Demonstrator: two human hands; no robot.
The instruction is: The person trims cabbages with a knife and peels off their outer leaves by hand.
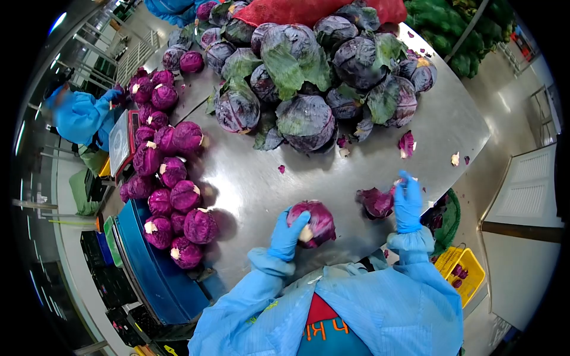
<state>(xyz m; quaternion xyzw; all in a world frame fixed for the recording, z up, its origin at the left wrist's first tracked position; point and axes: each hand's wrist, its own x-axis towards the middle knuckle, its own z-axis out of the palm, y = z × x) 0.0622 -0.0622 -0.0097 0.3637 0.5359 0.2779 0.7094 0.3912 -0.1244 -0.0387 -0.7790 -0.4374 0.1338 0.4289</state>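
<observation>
My left hand (286, 235), in a blue glove, is closed on the side of a trimmed red cabbage (320, 221). The cabbage's pale cut stem faces down toward me. To the right, my gloved right hand (408, 206) has its fingers bent around the edge of a loose purple cabbage leaf (376, 203), just over the steel table (261, 178). Part of the grip is hidden behind the fingers.
Untrimmed cabbages (306, 121) pile up at the back beside a red sack (309, 10). Trimmed cabbages (172, 172) line the left, near a scale (123, 142). Leaf scraps (406, 144) dot the table. A yellow crate (469, 276) stands lower right. Another person (86, 115) is at far left.
</observation>
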